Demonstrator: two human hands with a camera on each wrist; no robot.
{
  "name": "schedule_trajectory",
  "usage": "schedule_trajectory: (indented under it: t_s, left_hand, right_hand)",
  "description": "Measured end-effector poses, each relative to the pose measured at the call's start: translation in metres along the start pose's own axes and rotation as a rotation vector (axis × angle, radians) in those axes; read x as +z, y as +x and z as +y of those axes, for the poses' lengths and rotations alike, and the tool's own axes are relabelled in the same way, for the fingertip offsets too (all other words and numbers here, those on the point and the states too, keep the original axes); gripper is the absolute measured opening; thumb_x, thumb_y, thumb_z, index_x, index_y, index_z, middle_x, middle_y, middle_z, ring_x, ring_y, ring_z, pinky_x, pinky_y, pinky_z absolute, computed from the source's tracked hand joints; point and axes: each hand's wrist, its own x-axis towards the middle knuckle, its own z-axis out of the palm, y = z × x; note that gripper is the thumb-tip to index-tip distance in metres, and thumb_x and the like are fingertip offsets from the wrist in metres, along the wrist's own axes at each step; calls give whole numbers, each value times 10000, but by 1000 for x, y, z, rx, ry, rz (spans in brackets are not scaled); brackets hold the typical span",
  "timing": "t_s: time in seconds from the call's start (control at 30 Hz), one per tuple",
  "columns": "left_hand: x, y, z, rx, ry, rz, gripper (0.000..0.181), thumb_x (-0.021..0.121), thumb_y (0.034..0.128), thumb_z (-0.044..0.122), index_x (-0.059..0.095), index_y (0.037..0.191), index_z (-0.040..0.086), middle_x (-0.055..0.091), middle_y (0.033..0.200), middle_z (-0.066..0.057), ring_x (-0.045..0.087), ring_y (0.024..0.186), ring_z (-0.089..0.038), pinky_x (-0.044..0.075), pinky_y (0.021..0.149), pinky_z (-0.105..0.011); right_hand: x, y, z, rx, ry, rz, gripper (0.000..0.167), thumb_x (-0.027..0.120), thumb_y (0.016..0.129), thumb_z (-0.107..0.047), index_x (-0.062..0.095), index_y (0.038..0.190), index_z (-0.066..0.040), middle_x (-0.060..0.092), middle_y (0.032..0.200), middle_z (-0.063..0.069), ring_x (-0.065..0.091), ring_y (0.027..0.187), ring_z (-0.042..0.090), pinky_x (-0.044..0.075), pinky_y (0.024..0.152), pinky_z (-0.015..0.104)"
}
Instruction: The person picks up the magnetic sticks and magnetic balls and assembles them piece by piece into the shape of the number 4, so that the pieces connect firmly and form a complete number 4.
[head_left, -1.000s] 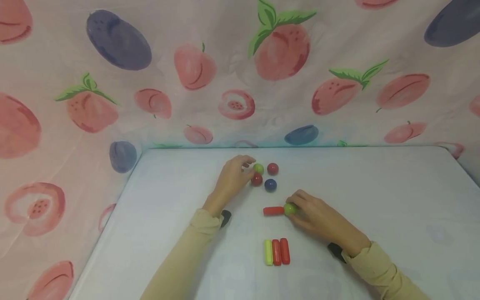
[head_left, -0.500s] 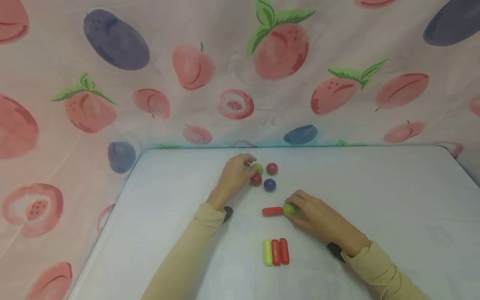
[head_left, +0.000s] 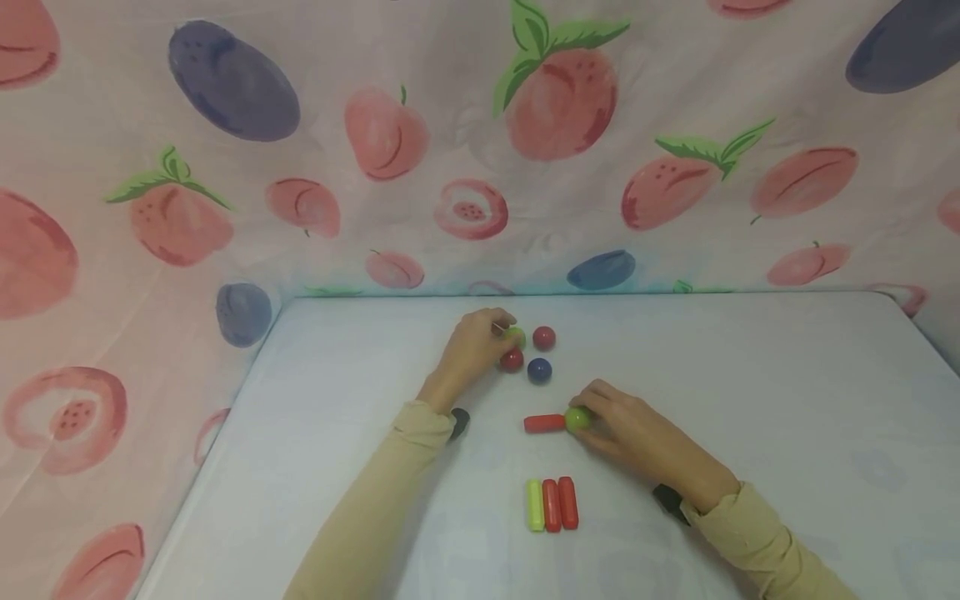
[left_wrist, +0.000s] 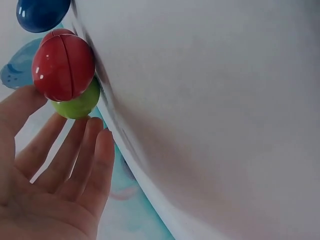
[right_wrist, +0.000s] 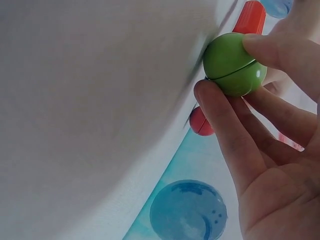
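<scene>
The right hand [head_left: 630, 429] pinches the near green ball [right_wrist: 232, 62], thumb on one side and index finger on the other, parted only by the ball; the remaining fingers [right_wrist: 222, 120] bend loosely behind it. The ball is glossy and round, with a thin dark seam running about it. It sits on the desk [head_left: 750, 375] at the right end of the red stick [head_left: 544, 423], which lies crosswise and is long, narrow and flat-faced.

The left hand [head_left: 467, 348], farther back, has its thumb and curved fingertips about the far green ball [left_wrist: 80, 106], bent in a light hold. In the left wrist view the dark red ball [head_left: 512, 361] hides part of that grasp; it lies just in front of the far green ball, shiny and grooved.

The crimson ball [head_left: 544, 337] and the blue ball [head_left: 540, 371] rest to the right of that pair, both smooth and reflective. Nearer the person, the yellow-green stick [head_left: 536, 505] and two red sticks [head_left: 560, 504] stand close together in a row, lengthwise, with faceted sides.

The desk has a smooth, whitish surface. Behind hangs a softly creased backdrop [head_left: 465, 142] printed with fruit. The sleeves [head_left: 382, 504] are beige cloth, wrinkled near the cuffs.
</scene>
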Motion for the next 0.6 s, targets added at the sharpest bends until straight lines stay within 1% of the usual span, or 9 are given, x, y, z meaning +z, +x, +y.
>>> schedule_trajectory:
  t_s: [0.13, 0.23, 0.43, 0.6]
  left_hand:
    - [0, 1, 0, -5, -10, -24, 296, 711, 922, 235, 686, 1175, 84, 702, 1144, -63, 636, 1054, -206, 514, 956, -360]
    - [0, 1, 0, 1, -15, -30, 297, 706, 925, 232, 684, 1179, 81, 703, 1139, -61, 635, 1046, -204, 519, 944, -354]
    - [0, 1, 0, 15, -16, -26, 290, 709, 922, 225, 686, 1174, 83, 703, 1114, -59, 633, 1003, -192, 527, 921, -346]
    - [-2, 2, 0, 20, -12, -5, 276, 716, 913, 213, 696, 1154, 79, 709, 1087, -62, 635, 978, -186, 527, 907, -340]
  right_hand:
    - [1, 0, 0, 6, -1, -4, 305, 785, 852, -183, 688, 1128, -97, 617, 1026, -17, 615, 907, 116, 575, 871, 350]
    - [0, 0, 0, 11, -2, -7, 302, 783, 854, -184, 688, 1128, -100, 617, 1029, -17, 615, 908, 115, 574, 873, 349]
    - [0, 0, 1, 2, 1, -1, 304, 786, 850, -179, 687, 1125, -94, 616, 1026, -16, 616, 900, 111, 577, 864, 343]
    - [1, 0, 1, -9, 4, 3, 295, 781, 855, -173, 687, 1121, -88, 619, 1030, -11, 612, 893, 107, 578, 856, 339]
